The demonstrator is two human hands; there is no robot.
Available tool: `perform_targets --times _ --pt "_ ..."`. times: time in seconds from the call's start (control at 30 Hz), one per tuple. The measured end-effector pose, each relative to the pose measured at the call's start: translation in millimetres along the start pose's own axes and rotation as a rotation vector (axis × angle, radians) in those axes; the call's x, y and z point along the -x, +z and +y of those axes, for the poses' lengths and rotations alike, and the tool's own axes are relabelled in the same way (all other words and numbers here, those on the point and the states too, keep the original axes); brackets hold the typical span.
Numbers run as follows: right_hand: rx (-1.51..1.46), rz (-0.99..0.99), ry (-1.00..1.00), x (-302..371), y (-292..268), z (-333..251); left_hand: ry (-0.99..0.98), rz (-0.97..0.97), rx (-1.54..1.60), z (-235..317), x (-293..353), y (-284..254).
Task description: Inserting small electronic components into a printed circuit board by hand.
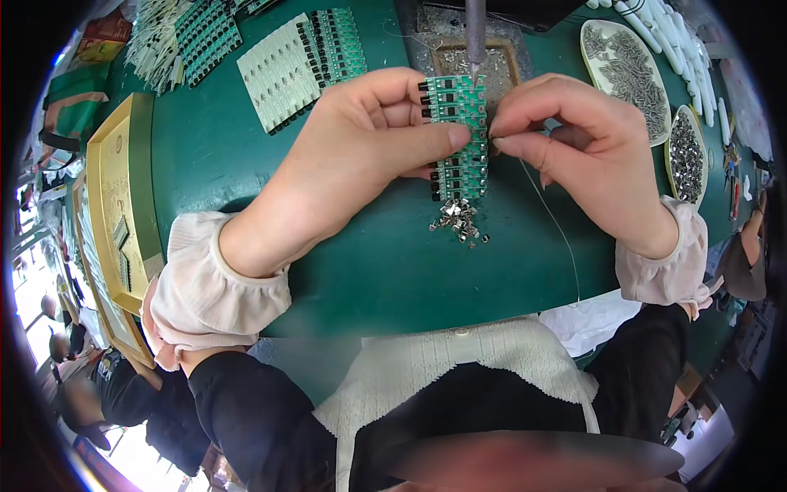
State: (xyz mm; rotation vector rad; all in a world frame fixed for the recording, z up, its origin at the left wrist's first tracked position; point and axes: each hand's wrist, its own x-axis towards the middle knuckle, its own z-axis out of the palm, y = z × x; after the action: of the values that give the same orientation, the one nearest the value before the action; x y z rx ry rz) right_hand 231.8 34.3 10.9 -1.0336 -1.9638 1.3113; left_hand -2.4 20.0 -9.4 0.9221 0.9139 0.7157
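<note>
My left hand (344, 148) grips a green circuit board panel (459, 176), its thumb lying across the face. Black parts line the panel's left edge and small metal tabs its right edge. The fingertips of my right hand (582, 135) are pinched close beside that right edge. A thin solder wire (557, 220) trails from this hand toward the table's front; its tip is hidden by the fingers. Above the panel's top right corner, a soldering iron (475, 37) points down with its tip at the board. Loose small metal pieces (459, 220) lie in a pile just below the panel.
More board panels (283, 70) lie at the back left, near a gold tray (98, 197). On the right are a dish of metal pins (589, 41) and a dish of small metal parts (674, 168). White tubes (668, 37) lie behind. Other people (164, 410) sit at left.
</note>
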Motion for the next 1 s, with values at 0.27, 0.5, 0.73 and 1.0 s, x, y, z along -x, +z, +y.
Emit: perform_targets --times 0.27,0.5,0.73,1.0 --pt "0.058 0.031 -0.080 -1 0 4 -0.012 0.003 0.115 0 -1 -3" --pt "0.155 0.032 -0.199 -4 -1 7 -0.019 -0.028 0.190 0 -2 -2" --pt "0.352 0.058 -0.279 -7 -3 1 -0.015 -0.031 0.217 -1 -2 -5" --pt "0.500 0.017 -0.330 -5 -8 5 -0.014 0.002 0.002 3 -2 0"
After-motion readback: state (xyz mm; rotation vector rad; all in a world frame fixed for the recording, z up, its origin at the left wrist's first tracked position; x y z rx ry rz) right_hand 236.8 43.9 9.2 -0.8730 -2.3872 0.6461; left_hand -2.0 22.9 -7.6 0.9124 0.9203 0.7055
